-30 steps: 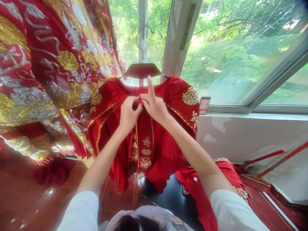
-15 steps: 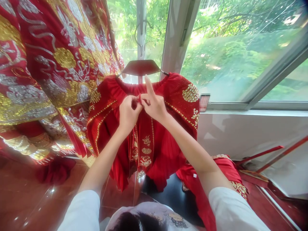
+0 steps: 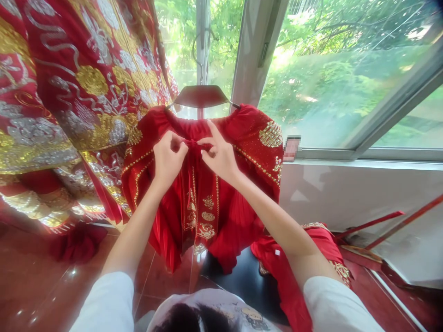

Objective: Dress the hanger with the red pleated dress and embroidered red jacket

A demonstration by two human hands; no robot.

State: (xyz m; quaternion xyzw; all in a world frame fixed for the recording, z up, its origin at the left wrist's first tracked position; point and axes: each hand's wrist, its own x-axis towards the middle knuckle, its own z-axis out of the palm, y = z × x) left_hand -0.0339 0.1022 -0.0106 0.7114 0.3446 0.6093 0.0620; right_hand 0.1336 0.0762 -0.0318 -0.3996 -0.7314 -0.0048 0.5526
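A red pleated skirt (image 3: 238, 157) with gold embroidery hangs from a dark hanger (image 3: 200, 96) in front of the window. My left hand (image 3: 168, 158) and my right hand (image 3: 218, 154) are at the middle of its waistband. Both pinch a thin red tie (image 3: 193, 144) stretched between them. The fingers of each hand are curled round the tie's ends. White sleeves cover my upper arms at the bottom of the view.
A large red garment (image 3: 69, 92) with heavy gold and silver embroidery hangs at the left. More red cloth (image 3: 311, 249) lies on a dark seat (image 3: 242, 281) below. Window frame (image 3: 256, 50) and sill (image 3: 363, 161) behind. Red rods (image 3: 380, 221) lean at the right.
My hands have drawn apart along the waistband, the left one moving left, and the red tie now stretches between them. My right forefinger, raised before, has come down.
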